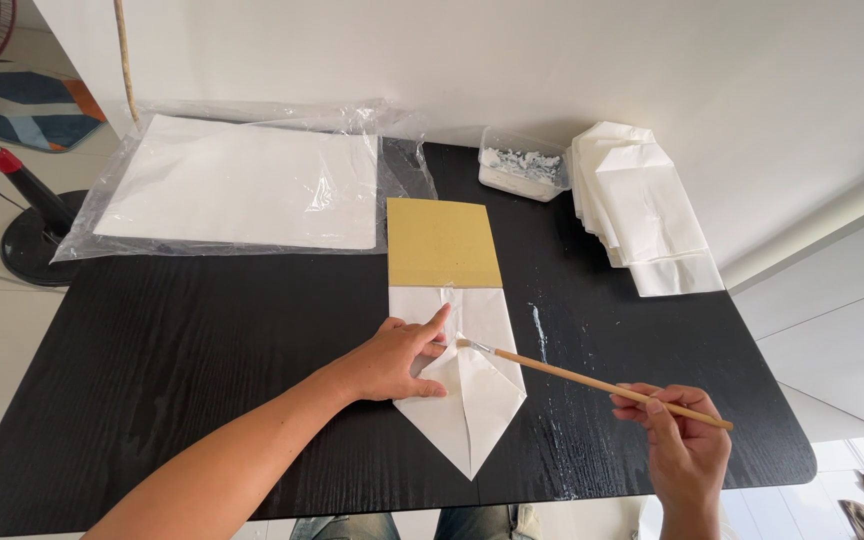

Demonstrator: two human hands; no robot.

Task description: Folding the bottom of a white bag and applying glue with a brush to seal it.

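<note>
Right grip (680, 425) on brush (592, 380), left hand (397, 358) pinning paper (467, 385)

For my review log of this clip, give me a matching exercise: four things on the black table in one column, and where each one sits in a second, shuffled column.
Things:
1. thin wooden paintbrush
2. clear plastic tub of white paste
3. tan cardboard rectangle
4. stack of folded white paper bags

Places:
A. at the table's far right edge
B. held in the right hand, tip on the folded white paper
C. at the far edge, just left of the folded stack
D. sticking out of the top of the white paper pressed by the left hand

Pairs: 1-B, 2-C, 3-D, 4-A
</note>
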